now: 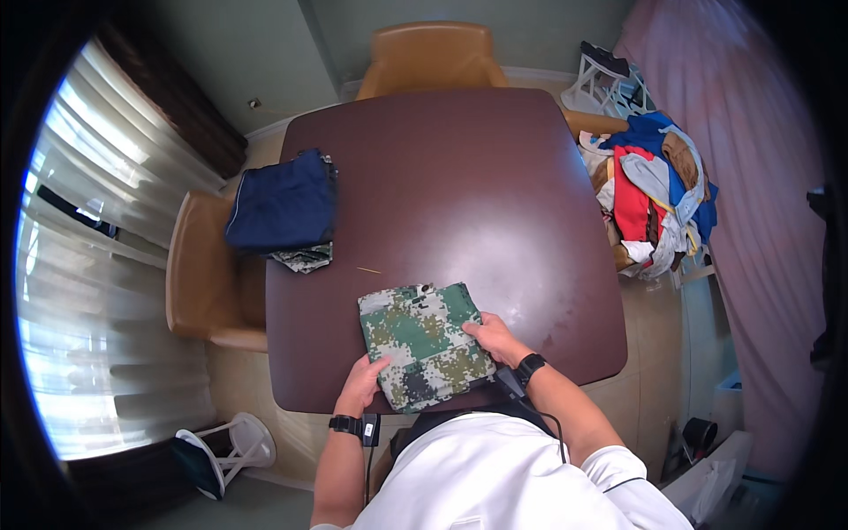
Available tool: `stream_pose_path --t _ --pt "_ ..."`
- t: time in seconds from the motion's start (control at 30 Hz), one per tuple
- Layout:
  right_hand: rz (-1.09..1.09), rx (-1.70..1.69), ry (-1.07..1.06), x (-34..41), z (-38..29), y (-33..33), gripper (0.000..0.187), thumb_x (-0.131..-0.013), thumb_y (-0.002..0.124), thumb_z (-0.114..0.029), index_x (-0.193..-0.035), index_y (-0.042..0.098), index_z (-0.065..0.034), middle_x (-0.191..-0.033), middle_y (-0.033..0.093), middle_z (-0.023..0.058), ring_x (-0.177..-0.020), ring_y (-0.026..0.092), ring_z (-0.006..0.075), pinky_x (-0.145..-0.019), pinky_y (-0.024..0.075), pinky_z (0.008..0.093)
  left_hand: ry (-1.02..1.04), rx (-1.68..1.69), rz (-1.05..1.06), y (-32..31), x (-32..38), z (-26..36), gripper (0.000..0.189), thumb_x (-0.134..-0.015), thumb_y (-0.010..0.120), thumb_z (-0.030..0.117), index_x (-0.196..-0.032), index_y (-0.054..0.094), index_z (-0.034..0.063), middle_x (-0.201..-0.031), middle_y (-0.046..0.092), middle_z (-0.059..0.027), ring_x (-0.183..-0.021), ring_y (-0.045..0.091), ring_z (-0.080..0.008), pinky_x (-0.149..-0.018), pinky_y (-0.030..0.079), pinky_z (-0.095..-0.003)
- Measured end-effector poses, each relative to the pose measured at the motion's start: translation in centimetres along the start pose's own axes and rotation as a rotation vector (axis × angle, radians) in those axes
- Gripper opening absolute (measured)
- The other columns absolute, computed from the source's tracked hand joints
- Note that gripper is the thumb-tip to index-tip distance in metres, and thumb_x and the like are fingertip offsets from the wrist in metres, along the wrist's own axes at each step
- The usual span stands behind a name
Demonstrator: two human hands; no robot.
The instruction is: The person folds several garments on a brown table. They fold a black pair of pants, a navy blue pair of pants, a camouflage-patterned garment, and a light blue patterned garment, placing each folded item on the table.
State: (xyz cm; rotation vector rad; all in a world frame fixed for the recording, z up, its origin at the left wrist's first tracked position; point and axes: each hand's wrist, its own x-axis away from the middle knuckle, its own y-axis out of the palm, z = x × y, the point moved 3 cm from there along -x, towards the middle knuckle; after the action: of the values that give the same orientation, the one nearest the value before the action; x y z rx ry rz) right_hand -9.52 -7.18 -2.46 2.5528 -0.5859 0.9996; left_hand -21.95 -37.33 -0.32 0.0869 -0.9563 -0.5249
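Note:
Both of my hands hold a folded camouflage garment [427,348] with a green, olive and grey pixel pattern at the table's near edge. My left hand [362,382] grips its lower left side, thumb on top and fingers underneath. On the opposite side, my right hand [497,336] pinches the right edge, thumb over the cloth. A small dark button or fastener shows near the garment's top edge. To the left, a folded navy blue garment [285,202] lies over folded camouflage cloth [303,258], partly past the table's left edge.
The brown table [424,165] has rounded corners and a thin yellowish strip [369,270] on it. A heap of mixed clothes [652,192] sits beyond the right edge. Tan armchairs [430,56] stand at the far and left sides. A white stool [228,450] is at lower left.

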Motion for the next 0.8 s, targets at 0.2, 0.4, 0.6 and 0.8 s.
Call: stream_pose_path --t 0.2,0.4,0.6,0.8 --pt "-0.034 -0.067 0.035 0.9 1.1 -0.8 0.022 -0.107 0.067 -0.014 -0.120 0.070 0.0032 -0.105 0.077 0.0112 -0.090 0.073 0.0202 -0.080 0.0596 0.0390 0.205 -0.081 0.120 0.7 -0.4 -1.7 0.036 -0.107 0.069 0.018 -0.139 0.065 0.0009 -0.130 0.073 -0.0090 -0.114 0.071 -0.0194 -0.099 0.058 -0.0384" --pt "-0.199 0.062 0.024 2.5 -0.4 -4.0 0.028 -0.103 0.074 -0.026 -0.113 0.074 -0.0006 -0.099 0.077 0.0073 -0.084 0.072 0.0164 -0.072 0.0591 0.0369 0.244 0.020 0.081 2.6 2.6 -0.5 0.035 -0.107 0.069 0.016 -0.137 0.066 -0.0022 -0.126 0.075 -0.0082 -0.110 0.071 -0.0173 -0.098 0.057 -0.0363" --pt "-0.065 0.423 0.057 2.3 -2.1 -4.1 0.062 -0.088 0.084 -0.053 -0.108 0.073 0.0049 -0.094 0.076 0.0137 -0.082 0.073 0.0194 -0.069 0.0594 0.0380 0.185 -0.139 0.207 1.2 2.0 -2.5 0.037 -0.105 0.073 0.020 -0.133 0.067 -0.0035 -0.122 0.076 -0.0092 -0.107 0.071 -0.0174 -0.095 0.057 -0.0350" --pt "0.237 0.655 -0.202 0.1 -4.5 -1.6 0.078 -0.085 0.085 -0.059 -0.111 0.069 0.0128 -0.104 0.077 0.0293 -0.103 0.076 0.0411 -0.091 0.0581 0.0467 0.245 -0.116 0.244 2.8 -0.1 0.6 0.040 -0.102 0.079 0.023 -0.129 0.067 -0.0040 -0.119 0.076 -0.0098 -0.104 0.072 -0.0174 -0.093 0.058 -0.0355"
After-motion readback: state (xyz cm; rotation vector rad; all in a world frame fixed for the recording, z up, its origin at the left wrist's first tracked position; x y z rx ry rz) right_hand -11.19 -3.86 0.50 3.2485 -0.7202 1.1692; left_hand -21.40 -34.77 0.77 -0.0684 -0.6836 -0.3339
